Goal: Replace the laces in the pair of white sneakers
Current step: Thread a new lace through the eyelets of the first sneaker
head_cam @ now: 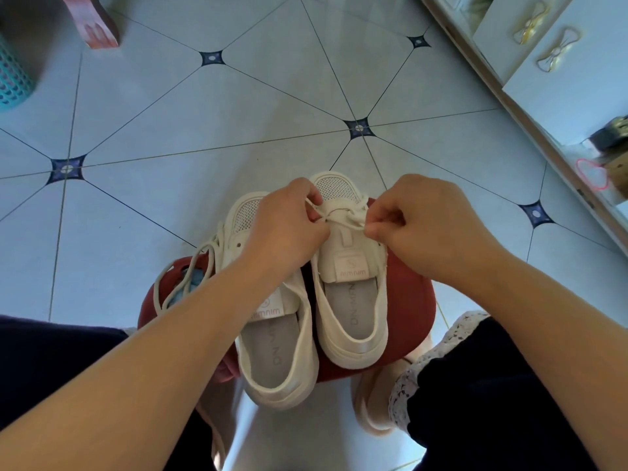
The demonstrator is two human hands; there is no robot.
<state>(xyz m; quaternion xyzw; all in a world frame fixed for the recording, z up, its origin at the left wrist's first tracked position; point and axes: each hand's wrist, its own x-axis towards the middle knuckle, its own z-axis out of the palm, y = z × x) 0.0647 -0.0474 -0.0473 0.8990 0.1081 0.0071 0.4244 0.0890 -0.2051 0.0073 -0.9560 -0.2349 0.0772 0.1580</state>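
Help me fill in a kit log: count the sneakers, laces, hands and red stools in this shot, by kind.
White sneakers: 2, left sneaker and right sneaker
Laces: 2, held lace and loose lace
Hands: 2, left hand and right hand
Red stool: 1
Total: 7

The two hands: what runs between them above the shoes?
A short stretch of white lace, pinched by the left hand and the right hand, crossing the tongue of the right-hand sneaker. The head view shows it.
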